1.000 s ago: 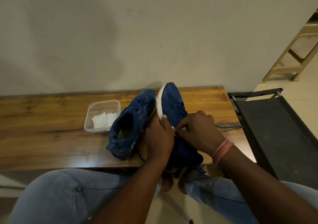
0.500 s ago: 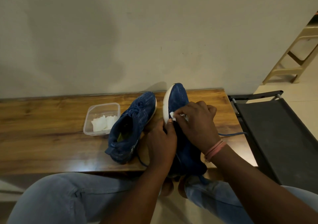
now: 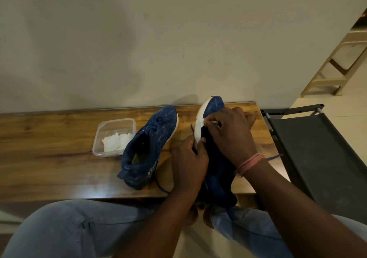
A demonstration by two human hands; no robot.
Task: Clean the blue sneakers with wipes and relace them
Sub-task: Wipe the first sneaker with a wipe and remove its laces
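Wiping the white sole edge of the tipped sneaker [image 3: 213,107] near the table's [image 3: 49,148] right end. Left hand [image 3: 188,162] curled round the shoe's middle, steadying it; right hand [image 3: 230,132] pinching a small white wipe [image 3: 214,123] against the upper by the sole rim. Best done with firm short strokes along the rim, turning the wipe to a fresh face, keeping the loose lace [image 3: 275,157] clear. Second sneaker [image 3: 151,144] lying just left, beside the tub [image 3: 99,138] of spare wipes.
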